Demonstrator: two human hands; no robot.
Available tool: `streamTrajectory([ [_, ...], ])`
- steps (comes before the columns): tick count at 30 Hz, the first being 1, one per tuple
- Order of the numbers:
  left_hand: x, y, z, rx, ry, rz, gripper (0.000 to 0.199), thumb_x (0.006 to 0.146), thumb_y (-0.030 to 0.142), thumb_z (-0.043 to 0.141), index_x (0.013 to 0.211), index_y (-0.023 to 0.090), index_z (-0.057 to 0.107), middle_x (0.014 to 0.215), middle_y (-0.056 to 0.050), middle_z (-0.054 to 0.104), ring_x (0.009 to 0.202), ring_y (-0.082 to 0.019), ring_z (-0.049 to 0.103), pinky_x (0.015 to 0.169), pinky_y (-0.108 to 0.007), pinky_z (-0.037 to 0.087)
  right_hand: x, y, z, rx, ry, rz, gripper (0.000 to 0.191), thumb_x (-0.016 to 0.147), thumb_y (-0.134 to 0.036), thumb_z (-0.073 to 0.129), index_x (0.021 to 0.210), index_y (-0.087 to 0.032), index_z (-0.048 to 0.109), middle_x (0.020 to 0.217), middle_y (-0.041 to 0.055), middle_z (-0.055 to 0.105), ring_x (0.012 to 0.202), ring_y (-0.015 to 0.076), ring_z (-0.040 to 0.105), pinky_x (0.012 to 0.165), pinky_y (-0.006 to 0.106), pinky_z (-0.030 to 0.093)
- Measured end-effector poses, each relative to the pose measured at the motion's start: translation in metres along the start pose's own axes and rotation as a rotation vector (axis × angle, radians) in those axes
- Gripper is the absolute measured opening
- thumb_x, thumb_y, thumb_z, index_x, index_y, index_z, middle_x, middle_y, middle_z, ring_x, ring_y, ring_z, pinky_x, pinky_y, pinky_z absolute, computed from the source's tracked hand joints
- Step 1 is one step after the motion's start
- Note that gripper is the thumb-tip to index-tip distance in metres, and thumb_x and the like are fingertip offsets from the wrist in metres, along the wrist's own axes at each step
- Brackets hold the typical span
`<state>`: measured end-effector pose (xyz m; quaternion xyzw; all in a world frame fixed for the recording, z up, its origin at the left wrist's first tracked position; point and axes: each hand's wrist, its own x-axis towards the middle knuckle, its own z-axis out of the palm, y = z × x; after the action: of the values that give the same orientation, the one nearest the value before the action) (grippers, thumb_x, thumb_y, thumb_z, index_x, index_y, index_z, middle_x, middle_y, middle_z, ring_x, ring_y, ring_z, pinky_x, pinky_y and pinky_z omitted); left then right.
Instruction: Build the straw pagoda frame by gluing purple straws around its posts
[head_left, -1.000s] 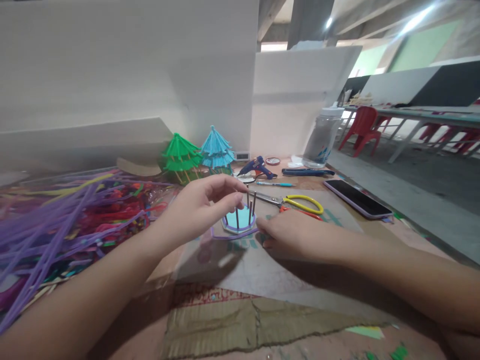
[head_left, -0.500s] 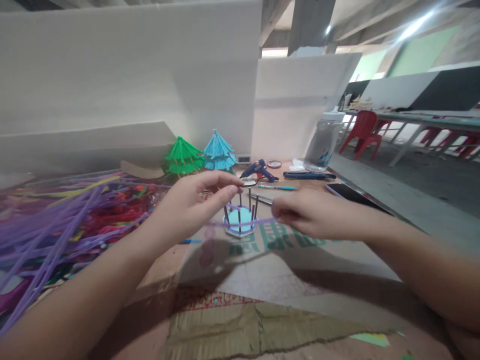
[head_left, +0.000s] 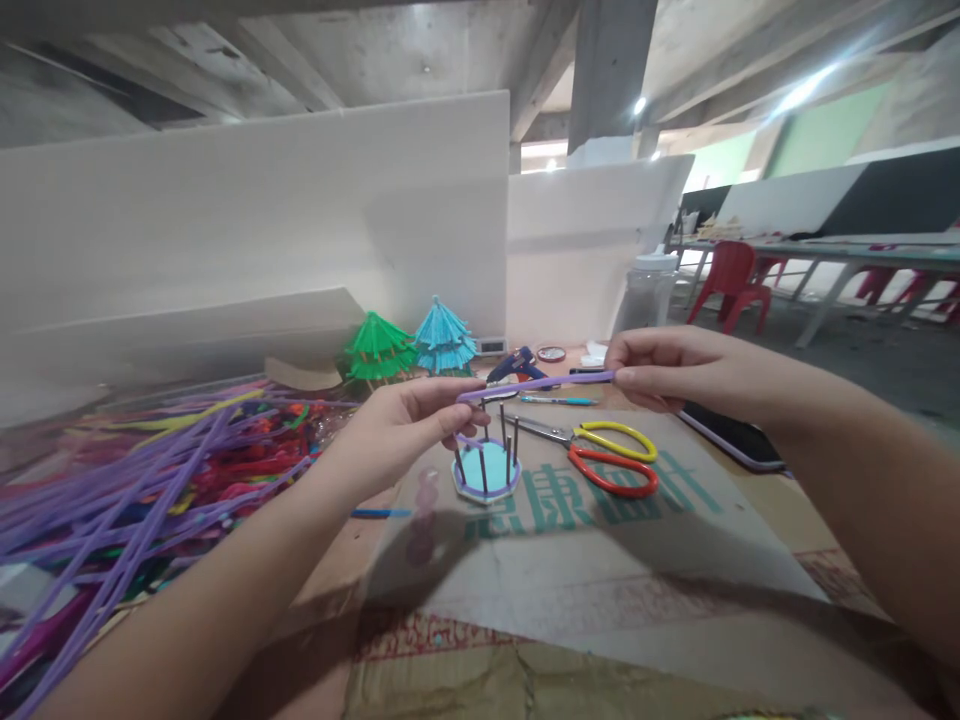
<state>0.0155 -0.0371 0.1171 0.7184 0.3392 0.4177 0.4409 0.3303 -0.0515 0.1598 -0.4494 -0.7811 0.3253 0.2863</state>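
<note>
Upright white boards stand behind; a long, thin purple fuzzy strip is now raised above the work

Beneath our hands lies a flat sheet of cardboard printed with green characters; on it sits a small pale-blue octagonal base with slim dark-brown upright sticks. Half a second ago the strip crossed low at the base's near side; since then our right hand has gone up and outward, and the strip now runs nearly straight over the base, which we judge leaves its near rim free of that length; the scissors with yellow and red handles have come into full view.

Our right hand pinches the strip between thumb and forefinger; our left hand, fingers curled, has the other end at its fingertips, above the sticks, though we cannot tell how firmly.

Another bit of purple shows among the sticks, under the left fingers; we cannot tell whether it joins the strip; our right forearm partly hides a dark-screened phone.
</note>
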Motion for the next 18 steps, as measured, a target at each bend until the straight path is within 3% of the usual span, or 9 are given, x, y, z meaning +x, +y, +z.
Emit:
streamTrajectory([
  [3, 0.002, -0.003, 0.001, 0.042, -0.009, -0.021, 0.018, 0.088, 0.032, 0.071, 0.099, 0.02, 0.079, 0.083, -0.004, 0.079, 0.072, -0.013, 0.069, 0.059, -0.019, 0.052, 0.0, 0.0, -0.001, 0.042, 0.03, -0.01, 0.036, 0.088, -0.055, 0.067, 0.08, -0.021, 0.058, 0.057, -0.0055, 0.047, 0.05, 0.0085, 0.039, 0.046, 0.025, 0.024],
  [6, 0.004, -0.009, -0.001, 0.106, -0.052, -0.067, 0.027, 0.09, 0.042, 0.067, 0.082, 0.018, 0.077, 0.079, -0.005, 0.077, 0.064, -0.012, 0.066, 0.054, -0.02, 0.051, 0.0, -0.001, 0.002, 0.091, 0.027, -0.038, 0.036, 0.087, -0.055, 0.068, 0.081, -0.022, 0.058, 0.056, -0.0057, 0.047, 0.049, 0.0085, 0.039, 0.046, 0.025, 0.025],
  [11, 0.006, -0.012, -0.004, 0.075, -0.024, -0.057, 0.025, 0.086, 0.042, 0.072, 0.081, 0.018, 0.076, 0.073, -0.003, 0.074, 0.058, -0.01, 0.062, 0.055, -0.02, 0.05, -0.001, -0.005, 0.002, 0.05, 0.114, -0.079, 0.035, 0.089, -0.055, 0.065, 0.082, -0.022, 0.056, 0.056, -0.005, 0.05, 0.051, 0.0097, 0.043, 0.048, 0.026, 0.03],
  [14, 0.007, -0.01, -0.006, 0.015, 0.018, -0.057, 0.019, 0.08, 0.036, 0.079, 0.089, 0.019, 0.078, 0.081, -0.003, 0.077, 0.067, -0.012, 0.066, 0.063, -0.021, 0.054, -0.001, -0.001, -0.004, -0.17, 0.101, -0.049, 0.033, 0.091, -0.055, 0.06, 0.091, -0.022, 0.058, 0.066, -0.0016, 0.058, 0.058, 0.0126, 0.051, 0.054, 0.027, 0.036],
  [18, 0.009, -0.009, -0.011, -0.015, 0.122, -0.043, 0.022, 0.077, 0.038, 0.082, 0.086, 0.018, 0.077, 0.085, -0.004, 0.078, 0.073, -0.015, 0.07, 0.07, -0.025, 0.058, 0.01, 0.026, -0.001, -0.705, -0.144, 0.099, 0.034, 0.089, -0.047, 0.059, 0.114, -0.023, 0.063, 0.093, 0.0049, 0.069, 0.075, 0.0195, 0.062, 0.064, 0.03, 0.04],
])
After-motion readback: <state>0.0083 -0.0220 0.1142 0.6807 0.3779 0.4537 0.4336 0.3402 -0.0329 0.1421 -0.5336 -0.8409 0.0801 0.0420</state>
